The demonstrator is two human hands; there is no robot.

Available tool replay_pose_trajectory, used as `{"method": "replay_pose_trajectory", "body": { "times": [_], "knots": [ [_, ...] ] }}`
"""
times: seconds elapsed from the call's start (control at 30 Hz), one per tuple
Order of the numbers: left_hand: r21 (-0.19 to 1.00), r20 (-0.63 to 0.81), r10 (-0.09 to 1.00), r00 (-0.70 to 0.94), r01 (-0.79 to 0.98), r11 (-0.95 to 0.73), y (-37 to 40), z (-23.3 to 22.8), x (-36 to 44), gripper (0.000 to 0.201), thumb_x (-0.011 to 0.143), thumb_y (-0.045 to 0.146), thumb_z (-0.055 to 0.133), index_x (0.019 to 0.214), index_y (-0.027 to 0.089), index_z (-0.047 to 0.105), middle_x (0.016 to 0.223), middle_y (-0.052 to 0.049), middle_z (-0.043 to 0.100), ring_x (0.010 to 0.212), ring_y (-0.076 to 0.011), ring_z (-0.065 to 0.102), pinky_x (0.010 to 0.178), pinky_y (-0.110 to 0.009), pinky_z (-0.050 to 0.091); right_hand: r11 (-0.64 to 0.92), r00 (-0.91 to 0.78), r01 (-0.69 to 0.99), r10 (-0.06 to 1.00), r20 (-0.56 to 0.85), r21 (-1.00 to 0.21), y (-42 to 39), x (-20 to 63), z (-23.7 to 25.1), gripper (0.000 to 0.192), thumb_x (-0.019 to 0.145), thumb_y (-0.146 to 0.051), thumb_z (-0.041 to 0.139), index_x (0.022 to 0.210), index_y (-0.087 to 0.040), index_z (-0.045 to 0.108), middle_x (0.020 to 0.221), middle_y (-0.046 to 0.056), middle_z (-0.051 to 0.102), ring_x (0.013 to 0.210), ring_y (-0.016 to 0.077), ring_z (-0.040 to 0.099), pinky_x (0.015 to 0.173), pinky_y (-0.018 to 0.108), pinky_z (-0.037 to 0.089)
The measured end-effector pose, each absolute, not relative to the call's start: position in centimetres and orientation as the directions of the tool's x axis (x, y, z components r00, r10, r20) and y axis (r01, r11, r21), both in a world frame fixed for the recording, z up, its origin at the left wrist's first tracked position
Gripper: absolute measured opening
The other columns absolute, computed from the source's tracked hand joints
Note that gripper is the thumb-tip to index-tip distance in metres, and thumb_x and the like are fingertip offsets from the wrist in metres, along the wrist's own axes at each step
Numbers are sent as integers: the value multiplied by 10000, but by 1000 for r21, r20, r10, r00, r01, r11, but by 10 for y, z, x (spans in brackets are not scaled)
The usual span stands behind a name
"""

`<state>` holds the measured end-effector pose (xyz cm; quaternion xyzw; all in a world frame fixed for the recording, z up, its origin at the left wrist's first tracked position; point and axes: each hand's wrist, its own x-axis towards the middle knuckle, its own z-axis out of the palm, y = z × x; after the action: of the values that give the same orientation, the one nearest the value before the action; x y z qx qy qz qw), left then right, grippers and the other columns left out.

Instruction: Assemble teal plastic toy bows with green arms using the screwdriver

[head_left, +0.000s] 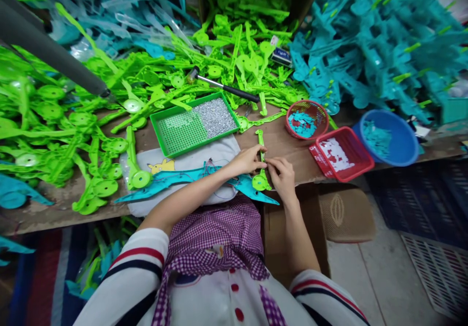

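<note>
Green plastic arm piece (261,163) is lying just below the green tray (175,133); left hand (248,160) and right hand (281,174) are both pinching it.

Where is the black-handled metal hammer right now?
In the head view, the hammer lies at the far middle of the wooden table, on the pile of bright green plastic parts, just behind the green plastic tray.

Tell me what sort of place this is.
Likely a small assembly workshop for plastic parts: heaps of green parts and teal parts, baskets of small pieces, a hammer.
</note>
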<state>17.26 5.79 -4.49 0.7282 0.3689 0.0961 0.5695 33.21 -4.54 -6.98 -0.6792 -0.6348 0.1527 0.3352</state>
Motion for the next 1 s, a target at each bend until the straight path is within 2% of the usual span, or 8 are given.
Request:
{"method": "replay_pose_trajectory", "body": {
  "times": [0.1, 0.2, 0.27, 0.37, 0.43, 0.5, 0.67, 1.0],
  "knots": [
    [894, -277, 647, 710, 438, -98, 58, -45, 173, 502, 840, 194, 737, 1301, 163, 540, 691, 43, 639, 627, -156, 647, 699, -288, 520, 127, -30, 857, 980, 198, -500, -43, 341, -67, 312, 993, -292, 430, 1131, -260, 708, 1070, 107, 697, 987, 250, 625, 876, 405, 472],
    [892, -268, 649, 712, 438, -114, 59, -45, 174, 511, 835, 182, 739, 1304, 151, 539, 715, 34, 652, 647, -155, 653, 717, -288, 519, 262, -258, 883, 964, 63, -390, -28, 357, -56, 346, 987, -255, 408, 1172, -259, 700, 1061, 118, 684, 958, 257, 608, 861, 405, 473],
    [891, -263, 651, 712, 439, -119, 59, -45, 174, 507, 832, 173, 737, 1298, 148, 542, 728, 27, 660, 659, -155, 658, 728, -290, 520, 307, -343, 849, 939, -6, -431, -15, 369, -48, 331, 976, -254, 428, 1164, -265, 701, 1085, 111, 680, 976, 254, 608, 872, 403, 477],
    [893, -262, 654, 710, 435, -114, 59, -46, 173, 494, 827, 194, 745, 1279, 161, 551, 734, 25, 665, 669, -157, 665, 726, -292, 524, 268, -401, 713, 914, -63, -648, 2, 381, -39, 282, 961, -303, 468, 1105, -274, 709, 1084, 84, 680, 1010, 241, 625, 903, 398, 496],
    [897, -263, 652, 711, 429, -106, 60, -47, 173, 485, 827, 210, 748, 1270, 170, 555, 725, 28, 662, 660, -158, 664, 714, -291, 524, 191, -399, 615, 912, -93, -765, 8, 382, -38, 256, 944, -352, 499, 1044, -267, 718, 1043, 66, 693, 1006, 237, 639, 915, 402, 500],
    [901, -266, 645, 717, 423, -98, 60, -47, 173, 485, 829, 216, 748, 1270, 172, 553, 710, 32, 655, 640, -157, 660, 699, -291, 521, 110, -331, 585, 937, -112, -803, 10, 378, -38, 222, 894, -377, 565, 971, -246, 726, 987, 54, 709, 949, 233, 647, 881, 389, 498],
    [898, -286, 644, 710, 432, -77, 60, -46, 173, 490, 827, 196, 741, 1273, 174, 539, 682, 44, 639, 603, -154, 650, 682, -297, 519, -82, -155, 637, 961, -231, -767, 10, 364, -35, 203, 747, -362, 694, 856, -194, 728, 761, 11, 689, 685, 161, 576, 645, 286, 423],
    [900, -289, 643, 709, 430, -70, 60, -44, 173, 430, 807, 160, 751, 1190, 158, 555, 655, 56, 630, 583, -141, 639, 640, -264, 478, -141, -207, 711, 895, -396, -689, 36, 356, -22, 72, 646, -227, 693, 661, -197, 630, 635, -30, 621, 607, 122, 516, 586, 259, 360]
  ]
}}
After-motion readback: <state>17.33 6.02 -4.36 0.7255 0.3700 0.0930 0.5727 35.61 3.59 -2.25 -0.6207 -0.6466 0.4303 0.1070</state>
